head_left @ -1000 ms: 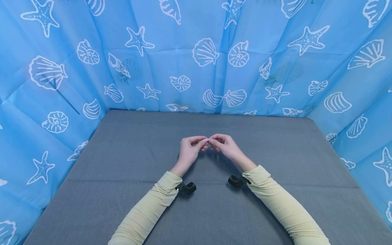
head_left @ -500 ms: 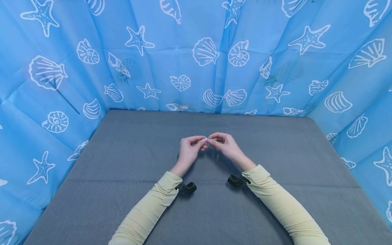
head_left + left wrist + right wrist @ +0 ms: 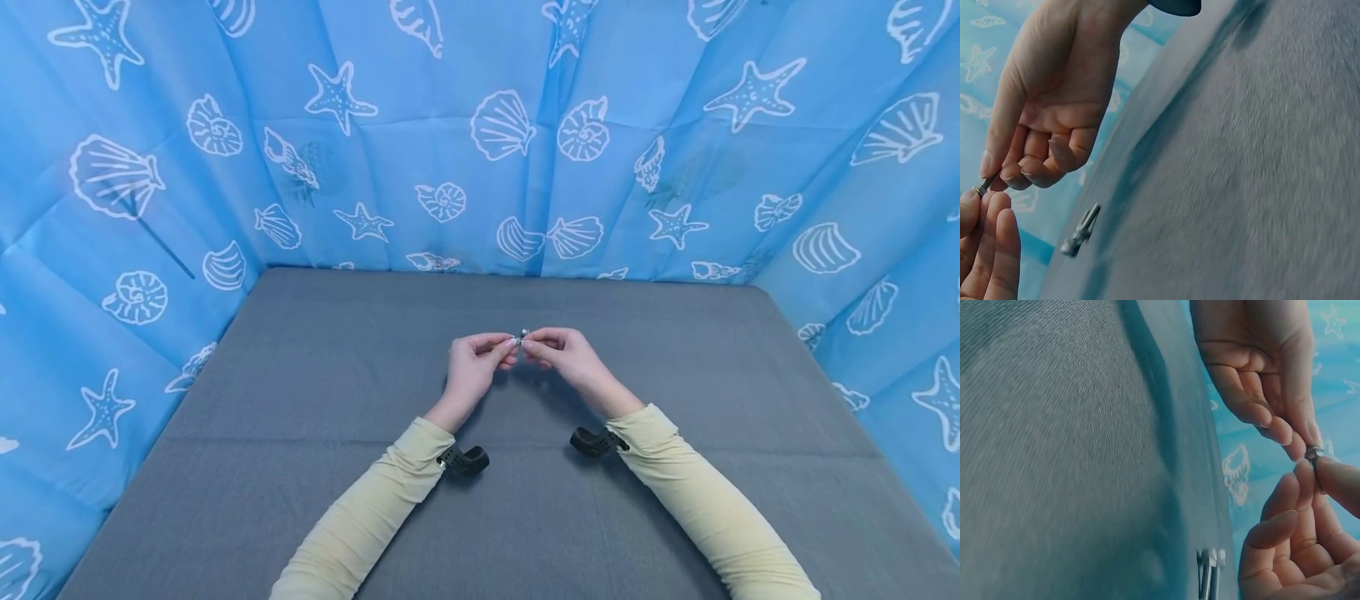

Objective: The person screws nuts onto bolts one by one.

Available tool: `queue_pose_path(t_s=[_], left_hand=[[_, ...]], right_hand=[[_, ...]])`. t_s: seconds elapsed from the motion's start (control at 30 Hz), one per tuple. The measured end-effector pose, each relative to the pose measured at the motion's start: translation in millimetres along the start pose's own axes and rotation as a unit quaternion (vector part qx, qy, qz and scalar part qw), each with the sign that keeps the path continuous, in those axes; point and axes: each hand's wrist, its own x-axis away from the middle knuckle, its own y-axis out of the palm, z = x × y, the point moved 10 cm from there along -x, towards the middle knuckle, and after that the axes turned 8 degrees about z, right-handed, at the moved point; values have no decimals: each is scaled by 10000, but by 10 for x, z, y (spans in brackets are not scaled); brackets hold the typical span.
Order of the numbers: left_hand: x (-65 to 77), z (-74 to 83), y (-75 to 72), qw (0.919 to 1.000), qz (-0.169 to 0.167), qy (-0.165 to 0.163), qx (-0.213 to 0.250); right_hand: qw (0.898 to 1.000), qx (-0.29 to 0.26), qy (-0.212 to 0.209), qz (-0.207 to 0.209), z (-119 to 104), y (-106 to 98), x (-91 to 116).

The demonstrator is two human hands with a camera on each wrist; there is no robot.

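Between the fingertips of both hands is a small metal bolt (image 3: 1315, 453), held above the table. A hex-shaped piece shows at one end, and I cannot tell whether it is a nut or the bolt's head. My left hand (image 3: 472, 364) pinches the end with the hex piece. My right hand (image 3: 573, 362) pinches the shank with thumb and forefinger, its other fingers loosely curled. Beneath the hands, a few silver bolt-like pieces (image 3: 1082, 231) lie together on the table. They also appear low in the right wrist view as metal pieces (image 3: 1211, 575), partly cut off.
A grey cloth-covered table (image 3: 360, 517) spreads under both arms. Blue curtains (image 3: 450, 158) printed with white shells and starfish hang behind it and at both sides. Black wrist cameras (image 3: 465, 461) sit on both cuffs.
Both hands have shifted slightly to the right, still meeting at the fingertips. A shiny piece now shows just behind the right fingertips in the head view.
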Motion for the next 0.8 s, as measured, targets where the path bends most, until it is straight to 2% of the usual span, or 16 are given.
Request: queue_pose_path(t_s=[0.2,0.4,0.63,0.8], left_hand=[[24,-51,167,9999,-86,-121,55],[81,-222,284,9980,-104,-615,94],[114,-439,315,9904,5,-1366,184],[73,-545,299,9863,176,-1636,107]], right_hand=[[9997,122,204,7,84,-176,65],[9978,78,647,-152,264,-264,143],[9934,125,1112,-268,424,-280,136],[9888,330,1436,-228,511,-326,92]])
